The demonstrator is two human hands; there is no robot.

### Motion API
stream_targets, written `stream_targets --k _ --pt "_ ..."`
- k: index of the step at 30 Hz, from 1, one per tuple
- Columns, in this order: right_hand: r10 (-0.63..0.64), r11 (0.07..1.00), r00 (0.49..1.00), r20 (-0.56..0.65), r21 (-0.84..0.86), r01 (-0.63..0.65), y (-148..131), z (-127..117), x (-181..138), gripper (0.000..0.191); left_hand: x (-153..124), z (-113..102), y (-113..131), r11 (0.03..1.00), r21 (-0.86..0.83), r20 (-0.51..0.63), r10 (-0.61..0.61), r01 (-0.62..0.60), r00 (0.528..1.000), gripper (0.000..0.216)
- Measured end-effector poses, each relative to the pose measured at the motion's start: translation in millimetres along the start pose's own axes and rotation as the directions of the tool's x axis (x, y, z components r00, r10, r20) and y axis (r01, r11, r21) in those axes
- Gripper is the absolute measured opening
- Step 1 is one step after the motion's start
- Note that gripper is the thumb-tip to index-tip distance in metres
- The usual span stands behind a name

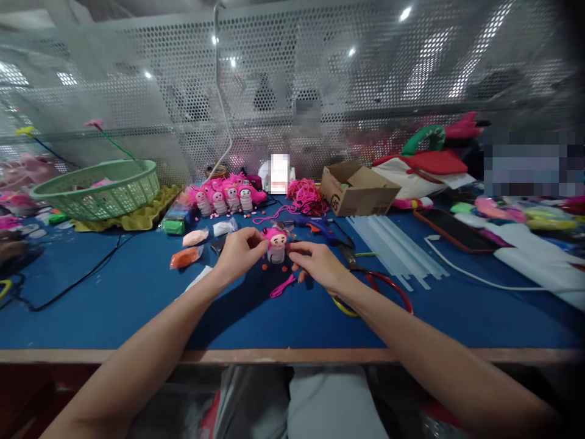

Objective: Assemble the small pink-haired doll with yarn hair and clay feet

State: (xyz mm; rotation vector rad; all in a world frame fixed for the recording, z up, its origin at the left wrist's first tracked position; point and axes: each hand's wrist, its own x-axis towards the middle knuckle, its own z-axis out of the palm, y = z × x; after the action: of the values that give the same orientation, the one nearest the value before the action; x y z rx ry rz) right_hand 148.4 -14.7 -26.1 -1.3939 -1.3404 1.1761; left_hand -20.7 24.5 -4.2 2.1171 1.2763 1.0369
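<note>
A small doll [276, 252] with a pink hood, a pale face and a white ribbed body stands upright on the blue table between my hands. My left hand [241, 251] is closed, its thumb and forefinger pinched at the doll's left side. From the other side, the fingertips of my right hand [318, 263] meet the doll's edge, with the other fingers curled below. Whether a tiny part sits between the fingertips is too small to tell. Small orange-red bits lie by the doll's base. In front of it is a short bundle of pink cord [283, 286].
Finished-looking pink dolls [232, 198] stand behind, near a pink yarn heap [307, 196] and a cardboard box [359, 190]. Rightward lie translucent sticks [397, 247], scissors [392, 289], a blue glue gun [322, 228] and a phone [452, 230]. A green basket [98, 194] is at left.
</note>
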Motion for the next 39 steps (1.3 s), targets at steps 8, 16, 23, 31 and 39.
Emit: stream_targets --k 8,16,23,31,39 --pt "-0.060 0.997 0.998 0.021 -0.046 0.061 1 2 1 0.029 3 2 0 1.000 -0.015 0.024 0.009 -0.008 1.000 0.018" --pt "-0.072 0.997 0.997 0.031 -0.039 0.073 0 1 -1 0.029 3 3 0 1.000 0.003 0.019 0.013 -0.013 1.000 0.018" --pt "-0.060 0.997 0.998 -0.006 -0.052 0.060 -1 0 -2 0.027 4 -15 4 1.000 -0.006 0.051 -0.004 0.004 0.999 0.015" --pt "-0.208 0.976 0.978 0.002 -0.063 0.207 -8 -2 -12 0.018 0 -29 10 0.985 -0.165 0.271 0.005 0.041 0.963 0.020" --pt "-0.303 0.951 0.942 0.143 0.115 0.288 -11 10 -26 0.025 -15 -21 26 0.940 -0.315 0.508 0.050 0.131 0.860 0.023"
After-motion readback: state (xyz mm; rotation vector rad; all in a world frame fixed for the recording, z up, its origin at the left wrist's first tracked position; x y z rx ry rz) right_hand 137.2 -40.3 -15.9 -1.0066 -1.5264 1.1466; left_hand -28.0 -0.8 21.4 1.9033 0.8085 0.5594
